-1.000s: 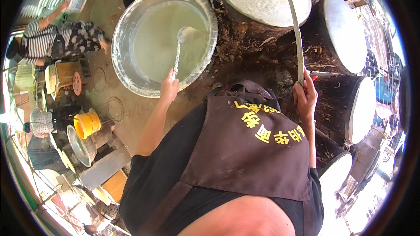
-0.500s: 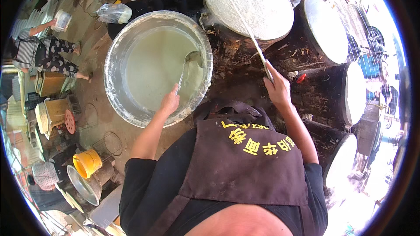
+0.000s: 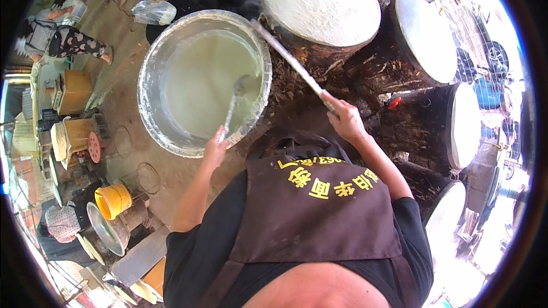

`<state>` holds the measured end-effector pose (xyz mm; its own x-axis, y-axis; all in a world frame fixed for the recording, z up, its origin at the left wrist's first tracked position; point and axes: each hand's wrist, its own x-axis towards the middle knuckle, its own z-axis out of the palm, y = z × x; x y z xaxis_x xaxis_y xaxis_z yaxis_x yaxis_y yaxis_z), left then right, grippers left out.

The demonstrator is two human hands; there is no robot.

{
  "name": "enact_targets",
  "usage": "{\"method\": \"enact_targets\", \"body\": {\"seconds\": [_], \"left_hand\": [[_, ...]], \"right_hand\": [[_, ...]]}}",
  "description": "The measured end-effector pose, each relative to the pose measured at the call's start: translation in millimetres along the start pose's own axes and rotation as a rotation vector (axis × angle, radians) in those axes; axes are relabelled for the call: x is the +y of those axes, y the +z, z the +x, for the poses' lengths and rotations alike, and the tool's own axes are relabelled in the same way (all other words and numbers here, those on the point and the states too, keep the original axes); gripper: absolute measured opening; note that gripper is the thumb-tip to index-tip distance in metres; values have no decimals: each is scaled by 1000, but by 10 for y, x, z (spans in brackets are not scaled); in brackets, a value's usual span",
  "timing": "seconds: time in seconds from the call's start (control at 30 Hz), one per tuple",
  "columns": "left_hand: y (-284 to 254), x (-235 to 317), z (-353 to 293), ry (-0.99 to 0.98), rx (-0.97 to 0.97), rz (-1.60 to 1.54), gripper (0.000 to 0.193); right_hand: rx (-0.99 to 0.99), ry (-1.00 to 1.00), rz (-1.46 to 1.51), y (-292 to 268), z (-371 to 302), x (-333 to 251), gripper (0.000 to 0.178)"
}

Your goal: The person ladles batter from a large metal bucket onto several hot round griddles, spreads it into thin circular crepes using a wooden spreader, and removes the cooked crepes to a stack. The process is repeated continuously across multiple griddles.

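A: Describe the work area.

B: It was an outdoor yard with a dirt floor [image 3: 142, 154]. A row of round steamer tops stood on a soot-blackened stove; the nearest steamer top [image 3: 322, 3] carried a white sheet across its whole face.

A: State of the hands?

B: The left hand [image 3: 216, 147] had its fingers closed around the ladle [image 3: 231, 108], whose bowl sat in the pale batter inside the large metal basin [image 3: 149, 88]. The right hand [image 3: 342, 117] gripped a long flat stick [image 3: 288, 60], with its tip over the basin rim near that steamer top.

A: Progress?

B: Judged partial: the basin was well filled, and the sheet lay unlifted.
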<state>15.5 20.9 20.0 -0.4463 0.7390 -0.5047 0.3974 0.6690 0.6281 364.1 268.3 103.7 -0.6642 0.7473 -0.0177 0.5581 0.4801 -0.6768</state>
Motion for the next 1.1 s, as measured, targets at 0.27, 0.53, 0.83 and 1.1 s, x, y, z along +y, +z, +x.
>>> {"method": "enact_targets", "body": {"seconds": [0.27,0.53,0.83,1.1], "left_hand": [[-244,292,256,184,-40,205,56],[-159,372,339,-251,-359,-308,60],[208,626,-780,-425,-604,-1871,46],[-371,1419,-1302,151,-260,-1689,43]], "right_hand": [[57,0,238,-235,-318,-71,56],[-188,419,331,-390,-740,-81,57],[-414,80,235,-194,-686,93,57],[-337,50,523,-671,-375,-230,54]]}}
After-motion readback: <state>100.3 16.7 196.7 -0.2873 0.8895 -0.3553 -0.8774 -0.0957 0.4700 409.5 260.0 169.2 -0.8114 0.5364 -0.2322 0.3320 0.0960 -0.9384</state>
